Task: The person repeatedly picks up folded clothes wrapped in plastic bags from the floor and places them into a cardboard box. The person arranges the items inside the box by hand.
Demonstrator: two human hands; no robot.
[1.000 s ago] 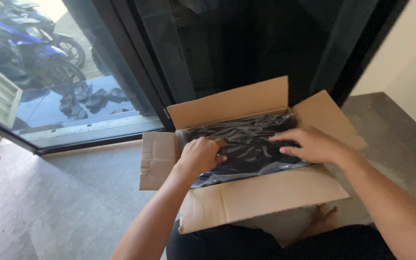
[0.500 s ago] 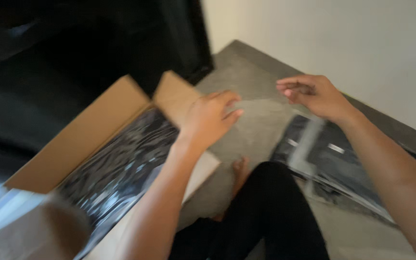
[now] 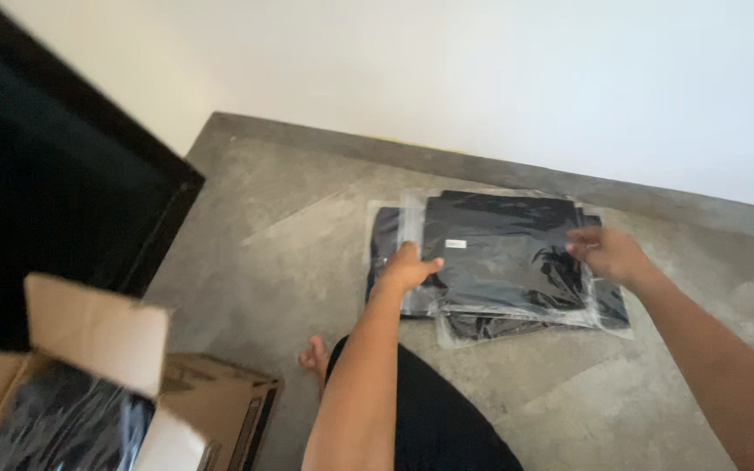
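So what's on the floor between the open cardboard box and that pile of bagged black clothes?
In the head view, between cardboard box and pile lies bare concrete floor, plus the person's bare foot and black-clad leg.
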